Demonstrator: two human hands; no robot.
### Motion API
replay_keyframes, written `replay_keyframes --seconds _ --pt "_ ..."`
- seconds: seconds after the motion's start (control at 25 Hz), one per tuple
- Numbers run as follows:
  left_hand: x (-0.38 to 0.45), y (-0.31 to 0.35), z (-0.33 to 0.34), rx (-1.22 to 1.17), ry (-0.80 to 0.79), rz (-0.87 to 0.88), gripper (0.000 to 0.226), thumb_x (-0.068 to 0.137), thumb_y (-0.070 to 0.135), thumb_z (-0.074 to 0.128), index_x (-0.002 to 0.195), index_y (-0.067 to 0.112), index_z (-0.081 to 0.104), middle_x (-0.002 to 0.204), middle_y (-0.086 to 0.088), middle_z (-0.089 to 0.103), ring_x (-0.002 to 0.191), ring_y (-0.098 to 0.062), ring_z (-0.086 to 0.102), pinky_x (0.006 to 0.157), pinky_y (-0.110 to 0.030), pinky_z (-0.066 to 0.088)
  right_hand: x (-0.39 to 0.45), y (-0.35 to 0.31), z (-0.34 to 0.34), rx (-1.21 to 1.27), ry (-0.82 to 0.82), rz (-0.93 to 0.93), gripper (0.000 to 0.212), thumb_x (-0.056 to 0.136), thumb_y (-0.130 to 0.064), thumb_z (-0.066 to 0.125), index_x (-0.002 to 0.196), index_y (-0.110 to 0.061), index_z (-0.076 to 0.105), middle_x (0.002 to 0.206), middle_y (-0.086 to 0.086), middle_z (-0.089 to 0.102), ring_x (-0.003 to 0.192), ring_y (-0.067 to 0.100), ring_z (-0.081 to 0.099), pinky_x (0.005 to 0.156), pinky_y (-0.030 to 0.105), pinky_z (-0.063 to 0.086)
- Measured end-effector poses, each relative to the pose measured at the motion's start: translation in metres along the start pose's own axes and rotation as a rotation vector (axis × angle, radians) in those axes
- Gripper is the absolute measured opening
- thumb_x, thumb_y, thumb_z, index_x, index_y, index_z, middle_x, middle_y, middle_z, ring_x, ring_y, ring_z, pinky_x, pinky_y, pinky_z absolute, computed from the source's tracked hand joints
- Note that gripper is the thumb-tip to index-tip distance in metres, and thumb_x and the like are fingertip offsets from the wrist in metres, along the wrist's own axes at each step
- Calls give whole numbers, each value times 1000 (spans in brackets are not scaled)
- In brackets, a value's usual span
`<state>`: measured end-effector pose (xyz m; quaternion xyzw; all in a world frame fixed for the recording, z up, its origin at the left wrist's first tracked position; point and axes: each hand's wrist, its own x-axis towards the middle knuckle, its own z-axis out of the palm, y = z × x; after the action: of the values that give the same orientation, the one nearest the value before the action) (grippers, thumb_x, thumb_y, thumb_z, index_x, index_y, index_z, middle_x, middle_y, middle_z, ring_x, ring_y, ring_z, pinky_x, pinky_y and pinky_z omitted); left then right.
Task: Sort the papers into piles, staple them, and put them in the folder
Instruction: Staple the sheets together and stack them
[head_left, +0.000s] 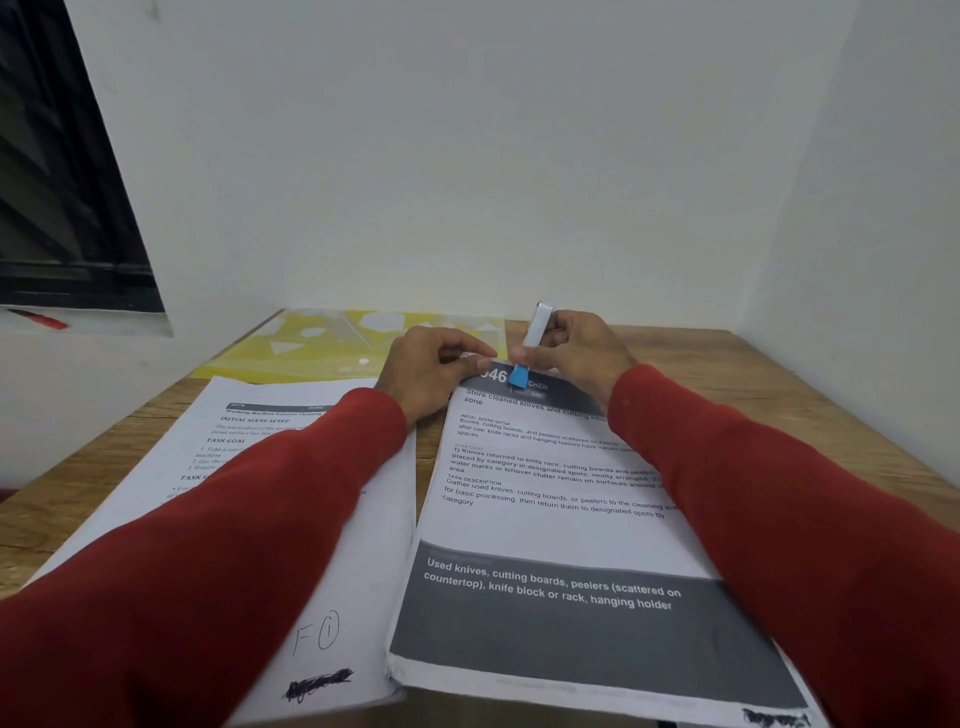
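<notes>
Pinching the right pile (545, 519) corner, left fingers (467, 364) curl while right fingers (540, 356) grip the stapler (532, 338).

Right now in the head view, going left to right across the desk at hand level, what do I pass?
Left paper pile → left hand pinching the top edge of the right paper pile → stapler with blue tip → right hand gripping it. The yellow folder lies farther back, on the left.

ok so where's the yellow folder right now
In the head view the yellow folder lies flat at the desk's far left, against the wall, just beyond the left paper pile.
</notes>
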<state>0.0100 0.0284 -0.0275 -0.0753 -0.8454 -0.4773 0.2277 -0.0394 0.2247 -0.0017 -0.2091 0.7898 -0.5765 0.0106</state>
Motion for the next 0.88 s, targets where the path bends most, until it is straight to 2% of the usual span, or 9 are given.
replay_keyframes --seconds 0.12,0.24,0.36,0.48,0.52,0.56,0.64,0.68,0.88 --pt "0 0 -1 -16 5 -21 10 84 17 78 90 26 78 81 4 75 79 -8 69 72 -20 51 -4 -5 -11 173 -16 39 47 79 -9 81 120 -2 60 95 14 75 84 23 74 82 26 58" --pt "0 -2 1 -28 2 -37 10 84 17 78 91 24 78 81 3 75 77 -8 68 71 -19 48 -2 -3 -44 354 137 28 61 81 -5 78 132 -13 45 90 20 72 66 23 73 71 25 60" --pt "1 -3 1 -31 3 -36 9 84 18 78 90 25 79 82 2 75 80 -12 69 72 -21 50 -6 21 -79 158 329 89 63 75 -7 84 123 -15 44 98 24 62 58 19 71 59 23 57" --pt "1 -2 1 -33 10 -37 9 84 19 78 90 25 79 83 1 74 78 -11 67 70 -21 48 -11 42 -97 -4 439 182 81 40 -39 99 99 -22 46 98 12 61 79 25 69 77 39 59" --pt "2 -3 1 -39 13 -41 9 84 19 78 90 25 78 85 -1 74 78 -11 67 70 -21 47 -12 42 -99 -49 443 209 81 35 -44 99 93 -23 46 92 7 61 82 23 66 77 37 56" --pt "2 -3 2 -46 16 -45 9 84 19 78 89 26 78 86 -3 75 78 -12 66 69 -21 47 -13 42 -100 -79 436 215 72 43 -39 98 89 -21 45 84 2 61 78 16 64 71 28 53" --pt "2 -4 2 -50 20 -52 9 84 19 78 88 27 78 86 -4 74 77 -12 65 67 -20 46 -10 43 -102 -128 414 192 51 63 -19 92 81 -17 45 68 -3 58 54 0 57 50 12 40" --pt "2 -3 2 -48 22 -55 8 84 19 78 88 26 78 85 -4 73 76 -11 65 66 -19 46 -9 45 -102 -168 411 173 45 67 -15 90 79 -15 46 65 -5 58 49 -2 54 44 11 36" --pt "2 -2 2 -33 53 -52 10 83 19 78 84 29 77 80 -1 72 73 -9 63 67 -18 46 -9 52 -103 -235 371 134 37 68 -13 89 69 -18 52 75 -1 68 66 11 58 57 22 41"
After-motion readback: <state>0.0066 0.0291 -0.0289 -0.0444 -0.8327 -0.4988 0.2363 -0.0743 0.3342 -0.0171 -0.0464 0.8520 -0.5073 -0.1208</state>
